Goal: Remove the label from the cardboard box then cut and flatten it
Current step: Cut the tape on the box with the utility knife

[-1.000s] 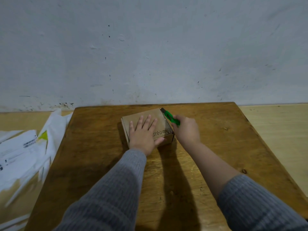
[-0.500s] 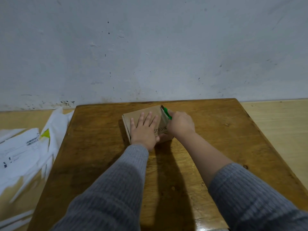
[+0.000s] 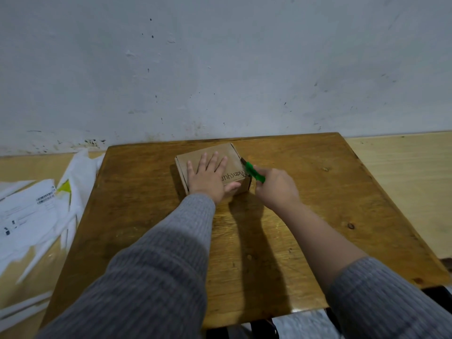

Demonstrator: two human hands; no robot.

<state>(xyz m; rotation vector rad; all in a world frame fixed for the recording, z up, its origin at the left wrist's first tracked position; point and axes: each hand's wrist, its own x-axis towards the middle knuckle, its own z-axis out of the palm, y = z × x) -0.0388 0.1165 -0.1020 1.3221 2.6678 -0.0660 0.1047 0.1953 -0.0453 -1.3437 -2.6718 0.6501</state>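
A grey wall point(image 3: 220, 69) rises behind a wooden table point(image 3: 318, 204). White papers point(image 3: 31, 216) lie on the floor to the table's left. A small cardboard box point(image 3: 230, 157) sits closed near the table's far edge, with handwriting on its top. The left hand point(image 3: 208, 179) lies flat on the box top, fingers spread, thumb over the near side. The right hand point(image 3: 276, 187) is curled tight around a green knife point(image 3: 254, 173), whose tip touches the box's right top edge.
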